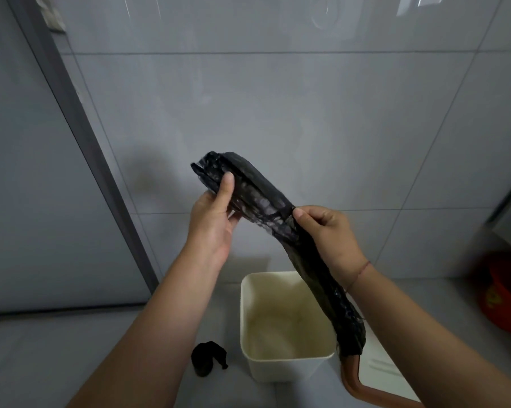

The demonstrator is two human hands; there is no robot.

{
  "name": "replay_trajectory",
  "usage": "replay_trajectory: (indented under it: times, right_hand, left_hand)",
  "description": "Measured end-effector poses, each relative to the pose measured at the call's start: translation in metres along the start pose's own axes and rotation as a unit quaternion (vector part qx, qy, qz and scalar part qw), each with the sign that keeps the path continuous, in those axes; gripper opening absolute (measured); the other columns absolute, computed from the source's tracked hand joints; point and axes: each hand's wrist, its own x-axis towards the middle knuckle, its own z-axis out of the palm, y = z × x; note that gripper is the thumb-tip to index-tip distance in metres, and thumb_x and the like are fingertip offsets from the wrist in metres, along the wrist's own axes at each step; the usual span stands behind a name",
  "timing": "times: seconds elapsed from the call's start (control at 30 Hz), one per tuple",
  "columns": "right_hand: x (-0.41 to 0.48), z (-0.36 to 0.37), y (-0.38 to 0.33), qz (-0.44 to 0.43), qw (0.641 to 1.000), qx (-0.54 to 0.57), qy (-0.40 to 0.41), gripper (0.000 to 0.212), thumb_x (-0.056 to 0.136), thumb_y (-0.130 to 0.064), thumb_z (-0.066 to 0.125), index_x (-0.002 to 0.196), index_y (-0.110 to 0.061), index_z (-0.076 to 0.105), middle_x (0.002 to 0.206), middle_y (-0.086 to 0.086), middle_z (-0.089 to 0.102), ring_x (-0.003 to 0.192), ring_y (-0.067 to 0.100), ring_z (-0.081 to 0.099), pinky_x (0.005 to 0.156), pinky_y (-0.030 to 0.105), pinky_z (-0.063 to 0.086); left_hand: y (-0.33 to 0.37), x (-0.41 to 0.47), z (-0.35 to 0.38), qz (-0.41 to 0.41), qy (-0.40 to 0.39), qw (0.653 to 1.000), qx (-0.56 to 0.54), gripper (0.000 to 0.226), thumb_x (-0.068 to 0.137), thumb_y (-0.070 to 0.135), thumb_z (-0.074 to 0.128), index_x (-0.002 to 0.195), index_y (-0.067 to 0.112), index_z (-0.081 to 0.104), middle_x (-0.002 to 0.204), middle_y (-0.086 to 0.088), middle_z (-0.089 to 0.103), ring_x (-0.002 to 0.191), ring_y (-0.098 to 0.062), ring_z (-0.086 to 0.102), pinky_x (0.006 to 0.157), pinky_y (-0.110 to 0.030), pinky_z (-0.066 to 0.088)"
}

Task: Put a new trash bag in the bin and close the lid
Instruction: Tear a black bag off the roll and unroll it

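Observation:
A folded black trash bag (pixel 257 198) is stretched between both hands, above the bin. My left hand (pixel 214 222) grips its upper end, thumb on top. My right hand (pixel 329 234) pinches the bag near its middle, and the rest of it hangs down past the bin's right rim. The cream, square bin (pixel 258 365) stands open on the floor below, with nothing visible inside. Its lid (pixel 377 369), white with a brown rim, lies to the right of the bin, partly behind my right forearm.
A small roll of black bags (pixel 208 359) lies on the floor left of the bin. A red basin (pixel 504 298) sits at the right edge. Grey tiled wall rises behind; a dark door frame (pixel 80 160) runs along the left.

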Motion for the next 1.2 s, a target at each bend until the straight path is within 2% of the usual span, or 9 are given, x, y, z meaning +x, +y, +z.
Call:
replay_trajectory:
  times: [0.3, 0.5, 0.63, 0.73, 0.8, 0.9, 1.0, 1.07, 1.2]
  right_hand:
    - [0.025, -0.033, -0.009, 0.049, 0.981, 0.102, 0.16, 0.026, 0.093, -0.017, 0.053, 0.07, -0.017, 0.065, 0.056, -0.009, 0.064, 0.052, 0.002, 0.057, 0.052, 0.014, 0.048]
    - [0.029, -0.045, -0.002, 0.109, 0.981, 0.086, 0.135, 0.027, 0.097, -0.022, 0.042, 0.074, -0.018, 0.056, 0.068, 0.003, 0.054, 0.03, 0.007, 0.044, 0.039, 0.017, 0.041]
    - [0.031, -0.038, 0.0, 0.142, 0.979, 0.08, 0.12, 0.035, 0.098, -0.033, 0.036, 0.075, -0.016, 0.056, 0.076, 0.008, 0.057, 0.05, 0.015, 0.051, 0.048, 0.024, 0.046]
    - [0.029, -0.037, 0.008, 0.149, 0.983, 0.104, 0.02, 0.045, 0.087, -0.053, 0.047, 0.094, -0.013, 0.065, 0.087, 0.004, 0.068, 0.077, 0.011, 0.064, 0.071, 0.024, 0.051]
    - [0.026, -0.037, 0.018, 0.125, 0.992, 0.002, -0.023, 0.051, 0.072, -0.048, 0.067, 0.107, -0.011, 0.06, 0.101, 0.005, 0.064, 0.089, 0.012, 0.061, 0.081, 0.026, 0.048]
    - [0.021, -0.032, 0.03, 0.124, 0.986, -0.112, 0.0, 0.041, 0.068, -0.032, 0.079, 0.098, -0.011, 0.061, 0.085, -0.002, 0.067, 0.076, 0.007, 0.062, 0.062, 0.013, 0.046]
    - [0.022, -0.031, 0.044, 0.148, 0.976, -0.133, 0.086, 0.012, 0.073, -0.019, 0.071, 0.078, -0.013, 0.061, 0.067, -0.003, 0.061, 0.062, 0.009, 0.056, 0.043, 0.011, 0.041]
    - [0.022, -0.033, 0.053, 0.166, 0.969, -0.148, 0.113, 0.012, 0.078, -0.01, 0.065, 0.074, -0.012, 0.054, 0.065, 0.001, 0.053, 0.058, 0.011, 0.049, 0.047, 0.018, 0.039]
    - [0.018, -0.041, 0.068, 0.205, 0.965, -0.058, 0.152, 0.008, 0.086, -0.001, 0.054, 0.083, -0.008, 0.051, 0.079, 0.015, 0.055, 0.074, 0.027, 0.054, 0.072, 0.041, 0.054]
  left_hand:
    - [0.034, 0.021, -0.037, 0.056, 0.052, 0.997, -0.014, 0.015, 0.092, 0.027, 0.056, 0.094, 0.018, 0.068, 0.094, 0.002, 0.075, 0.087, -0.012, 0.072, 0.077, -0.03, 0.058]
    - [0.03, 0.023, -0.057, 0.04, 0.114, 0.991, 0.06, 0.021, 0.095, 0.011, 0.049, 0.082, 0.02, 0.063, 0.088, 0.002, 0.067, 0.075, -0.008, 0.065, 0.074, -0.024, 0.052]
    - [0.027, 0.017, -0.058, 0.002, 0.127, 0.99, 0.057, 0.015, 0.092, 0.019, 0.055, 0.08, 0.019, 0.064, 0.081, 0.0, 0.069, 0.073, -0.012, 0.064, 0.069, -0.029, 0.052]
    - [0.023, 0.005, -0.065, -0.07, 0.01, 0.996, 0.048, 0.024, 0.089, 0.037, 0.054, 0.085, 0.015, 0.066, 0.07, -0.002, 0.072, 0.068, -0.01, 0.07, 0.072, -0.03, 0.058]
    - [0.018, -0.009, -0.07, -0.116, -0.119, 0.986, 0.03, 0.044, 0.078, 0.049, 0.054, 0.098, 0.014, 0.072, 0.091, -0.008, 0.075, 0.089, -0.016, 0.072, 0.078, -0.031, 0.059]
    - [0.009, -0.019, -0.071, -0.125, -0.224, 0.966, 0.018, 0.055, 0.072, 0.055, 0.061, 0.108, 0.014, 0.072, 0.11, -0.005, 0.074, 0.104, -0.018, 0.069, 0.082, -0.031, 0.057]
    - [0.005, -0.018, -0.071, -0.102, -0.204, 0.973, 0.032, 0.046, 0.093, 0.05, 0.038, 0.087, 0.023, 0.075, 0.069, 0.005, 0.073, 0.057, -0.005, 0.067, 0.062, -0.021, 0.058]
    - [0.004, -0.013, -0.073, -0.09, -0.15, 0.982, 0.069, 0.051, 0.096, 0.048, 0.033, 0.07, 0.025, 0.071, 0.042, 0.009, 0.056, 0.027, 0.002, 0.036, 0.036, -0.011, 0.037]
    - [0.001, -0.008, -0.078, -0.056, -0.075, 0.993, 0.07, 0.035, 0.093, 0.034, 0.047, 0.066, 0.021, 0.065, 0.035, 0.004, 0.055, 0.023, -0.001, 0.035, 0.031, -0.011, 0.03]
